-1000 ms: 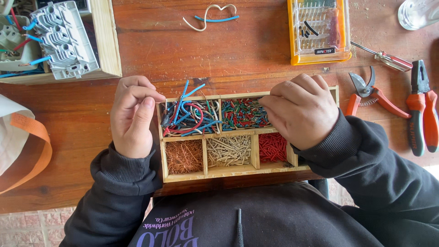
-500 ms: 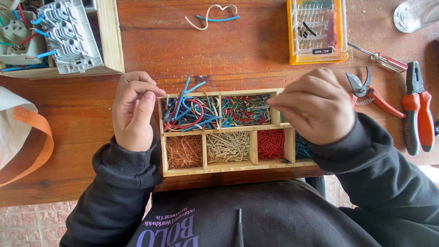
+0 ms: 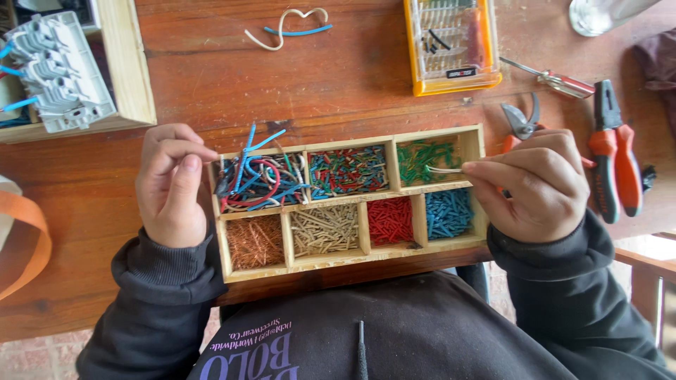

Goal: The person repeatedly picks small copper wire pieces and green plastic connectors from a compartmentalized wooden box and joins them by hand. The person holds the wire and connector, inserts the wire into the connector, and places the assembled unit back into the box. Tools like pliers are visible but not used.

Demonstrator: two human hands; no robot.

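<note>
A wooden sorting box [image 3: 352, 203] with several compartments of cut wire pieces lies at the table's near edge. My left hand [image 3: 172, 186] rests in a loose fist against the box's left end, beside the compartment of long tangled wires [image 3: 257, 179]. My right hand [image 3: 539, 183] is at the box's right end and pinches a short white wire piece [image 3: 443, 169] over the green pieces compartment [image 3: 426, 160]. Other compartments hold mixed blue, red and green pieces, copper strands, beige pieces, red pieces and blue pieces.
Orange-handled pliers [image 3: 616, 158] and cutters [image 3: 521, 121] lie right of the box, a screwdriver [image 3: 556, 81] behind them. A yellow bit case [image 3: 451, 46] sits at the back, loose wires [image 3: 285, 24] to its left. A wooden tray [image 3: 130, 67] with a white terminal block [image 3: 60, 70] is far left.
My right hand has slid off the top of the box to its right end, uncovering the green and blue compartments, and now pinches a white wire piece. My left hand stays put.
</note>
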